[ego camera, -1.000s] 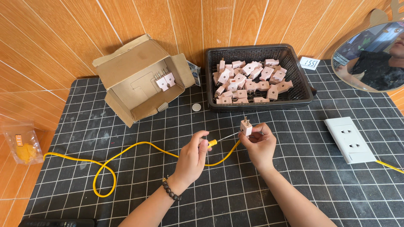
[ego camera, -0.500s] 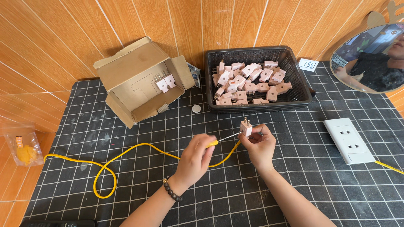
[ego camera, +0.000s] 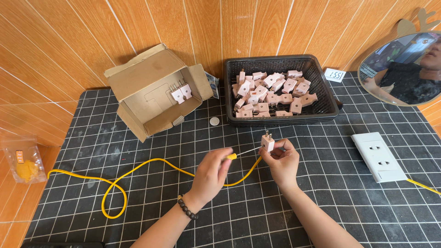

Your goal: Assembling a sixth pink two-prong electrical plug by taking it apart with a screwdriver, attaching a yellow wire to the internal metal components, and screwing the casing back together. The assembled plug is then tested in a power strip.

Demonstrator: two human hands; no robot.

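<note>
My right hand (ego camera: pixel 282 161) pinches a small pink two-pin plug (ego camera: pixel 267 142), pins pointing up, above the black gridded mat (ego camera: pixel 321 202). My left hand (ego camera: pixel 212 173) grips a thin screwdriver with a yellow handle (ego camera: pixel 233 156); its metal tip reaches the side of the plug. A yellow cable (ego camera: pixel 138 171) runs from the plug under my hands and loops away to the left across the mat.
A black mesh basket (ego camera: pixel 321 110) of several pink plugs sits at the back. An open cardboard box (ego camera: pixel 151 94) lies on its side with two plugs inside. A coin (ego camera: pixel 214 121), a white socket strip (ego camera: pixel 379 156), a mirror (ego camera: pixel 404 69) and a small plastic bag (ego camera: pixel 23 160) surround the mat.
</note>
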